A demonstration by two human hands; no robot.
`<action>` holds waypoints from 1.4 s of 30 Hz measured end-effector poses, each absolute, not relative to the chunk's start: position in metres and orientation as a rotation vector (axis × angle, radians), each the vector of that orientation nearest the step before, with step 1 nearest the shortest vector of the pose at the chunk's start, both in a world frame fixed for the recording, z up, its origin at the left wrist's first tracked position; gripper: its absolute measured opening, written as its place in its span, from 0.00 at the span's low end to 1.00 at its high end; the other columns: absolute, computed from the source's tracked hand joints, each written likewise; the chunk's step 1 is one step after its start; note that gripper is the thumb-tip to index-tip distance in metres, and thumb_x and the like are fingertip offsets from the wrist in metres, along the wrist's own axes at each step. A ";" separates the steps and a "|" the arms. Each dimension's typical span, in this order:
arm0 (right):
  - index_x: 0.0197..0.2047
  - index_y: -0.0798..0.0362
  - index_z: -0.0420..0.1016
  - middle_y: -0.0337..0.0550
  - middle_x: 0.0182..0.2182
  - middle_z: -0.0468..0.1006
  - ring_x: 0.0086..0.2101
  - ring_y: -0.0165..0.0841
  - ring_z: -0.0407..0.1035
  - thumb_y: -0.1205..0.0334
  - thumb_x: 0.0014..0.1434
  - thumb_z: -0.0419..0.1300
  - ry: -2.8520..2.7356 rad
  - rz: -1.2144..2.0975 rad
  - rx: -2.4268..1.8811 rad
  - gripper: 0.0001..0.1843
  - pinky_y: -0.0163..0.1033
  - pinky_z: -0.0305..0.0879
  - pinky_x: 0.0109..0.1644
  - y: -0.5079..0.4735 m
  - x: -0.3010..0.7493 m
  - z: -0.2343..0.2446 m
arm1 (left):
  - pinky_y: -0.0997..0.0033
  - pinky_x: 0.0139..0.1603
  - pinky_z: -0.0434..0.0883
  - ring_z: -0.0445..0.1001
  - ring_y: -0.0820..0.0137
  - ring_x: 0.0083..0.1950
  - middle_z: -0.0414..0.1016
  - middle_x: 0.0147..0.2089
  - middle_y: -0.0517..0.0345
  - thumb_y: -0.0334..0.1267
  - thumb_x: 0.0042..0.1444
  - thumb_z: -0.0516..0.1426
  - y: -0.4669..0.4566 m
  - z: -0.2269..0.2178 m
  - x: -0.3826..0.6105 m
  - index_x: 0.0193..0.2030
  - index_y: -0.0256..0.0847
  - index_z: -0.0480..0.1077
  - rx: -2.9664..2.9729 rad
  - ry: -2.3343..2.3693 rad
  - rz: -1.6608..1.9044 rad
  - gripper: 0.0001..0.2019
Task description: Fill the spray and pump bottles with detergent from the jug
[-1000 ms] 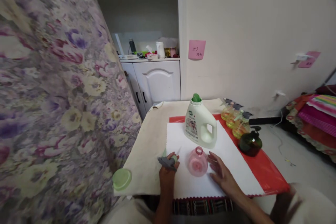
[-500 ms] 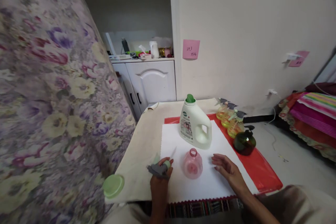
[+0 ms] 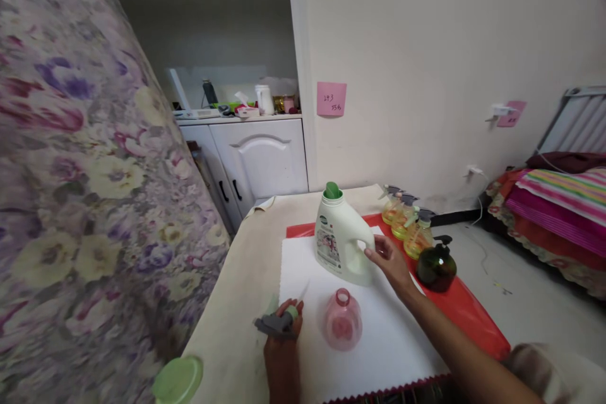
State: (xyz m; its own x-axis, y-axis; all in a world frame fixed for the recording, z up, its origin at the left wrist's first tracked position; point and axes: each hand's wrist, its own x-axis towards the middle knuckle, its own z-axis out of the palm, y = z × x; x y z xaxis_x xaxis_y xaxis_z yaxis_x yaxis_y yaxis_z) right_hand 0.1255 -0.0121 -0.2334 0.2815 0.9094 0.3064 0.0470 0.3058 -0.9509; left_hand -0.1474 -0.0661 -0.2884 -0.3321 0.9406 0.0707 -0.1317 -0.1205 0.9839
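Note:
My left hand (image 3: 283, 334) is closed around a grey and pale-green spray trigger head (image 3: 278, 323), whose thin dip tube points up and to the right. A round, see-through pink bottle (image 3: 343, 322) stands uncapped on the white sheet (image 3: 379, 347), between my hands. Behind it stands a pale-green detergent jug (image 3: 329, 237), upright, with a green spout in its open neck. My right hand (image 3: 391, 259) is at the jug's handle, thumb on the near side and fingers going round the back; the fingertips are partly hidden.
Several spray bottles (image 3: 417, 237) with yellow liquid and a dark green pump bottle (image 3: 436, 267) stand along the red sheet (image 3: 473, 306) at right. A light-green lid (image 3: 178, 380) lies at the table's front left. A floral curtain (image 3: 95, 202) hangs at left.
My right hand has moved forward from beside the pink bottle to the jug's handle. My left hand still holds the spray trigger head. The view has shifted slightly.

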 end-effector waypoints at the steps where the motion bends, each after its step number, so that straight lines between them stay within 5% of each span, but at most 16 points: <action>1: 0.44 0.51 0.73 0.46 0.42 0.79 0.42 0.42 0.74 0.48 0.49 0.68 -1.142 0.773 -1.106 0.22 0.47 0.70 0.48 -0.007 0.126 -0.232 | 0.62 0.54 0.70 0.76 0.55 0.52 0.80 0.46 0.49 0.44 0.35 0.71 -0.064 -0.292 -0.147 0.37 0.42 0.78 0.990 1.290 1.577 0.19; 7: 0.32 0.52 0.74 0.36 0.23 0.73 0.26 0.34 0.67 0.47 0.49 0.68 -1.227 0.782 -1.157 0.17 0.37 0.62 0.31 0.016 0.126 -0.229 | 0.58 0.47 0.76 0.81 0.56 0.43 0.81 0.39 0.53 0.38 0.36 0.71 -0.062 -0.304 -0.141 0.43 0.44 0.74 0.640 1.212 1.612 0.24; 16: 0.26 0.51 0.67 0.32 0.18 0.67 0.23 0.30 0.61 0.43 0.52 0.63 -1.247 0.784 -1.214 0.20 0.35 0.57 0.30 0.016 0.123 -0.236 | 0.70 0.37 0.80 0.82 0.64 0.36 0.82 0.35 0.50 0.28 0.42 0.68 -0.087 -0.292 -0.137 0.45 0.35 0.71 0.345 1.052 1.358 0.20; 24: 0.24 0.51 0.66 0.32 0.19 0.67 0.23 0.30 0.60 0.43 0.53 0.61 -1.295 0.815 -1.195 0.20 0.34 0.55 0.30 0.015 0.126 -0.235 | 0.73 0.32 0.75 0.79 0.69 0.30 0.80 0.31 0.53 0.42 0.44 0.69 -0.102 -0.285 -0.130 0.39 0.35 0.75 0.443 0.933 1.177 0.17; 30: 0.24 0.52 0.68 0.34 0.18 0.69 0.22 0.30 0.61 0.42 0.50 0.63 -1.310 0.849 -1.188 0.21 0.35 0.56 0.29 0.020 0.130 -0.234 | 0.70 0.24 0.69 0.72 0.70 0.24 0.74 0.29 0.58 0.55 0.50 0.61 -0.116 -0.298 -0.113 0.46 0.37 0.73 0.974 1.183 1.235 0.24; 34: 0.22 0.52 0.67 0.34 0.17 0.69 0.21 0.30 0.61 0.42 0.50 0.63 -1.302 0.853 -1.150 0.21 0.36 0.57 0.29 0.024 0.130 -0.233 | 0.62 0.37 0.72 0.72 0.66 0.33 0.73 0.36 0.53 0.48 0.59 0.54 -0.123 -0.298 -0.106 0.51 0.40 0.72 1.435 1.412 1.415 0.19; 38: 0.19 0.51 0.65 0.34 0.14 0.68 0.19 0.29 0.60 0.43 0.52 0.61 -1.304 0.904 -1.103 0.22 0.36 0.56 0.27 0.026 0.129 -0.232 | 0.52 0.56 0.67 0.69 0.56 0.55 0.69 0.54 0.44 0.41 0.59 0.55 -0.110 -0.275 -0.102 0.55 0.42 0.68 1.761 1.376 1.405 0.18; 42: 0.18 0.51 0.64 0.34 0.12 0.66 0.17 0.28 0.59 0.45 0.54 0.60 -1.315 0.978 -1.041 0.23 0.35 0.55 0.25 0.028 0.130 -0.233 | 0.54 0.62 0.64 0.66 0.57 0.61 0.69 0.58 0.46 0.39 0.57 0.58 -0.083 -0.243 -0.099 0.58 0.43 0.65 1.876 1.101 1.184 0.21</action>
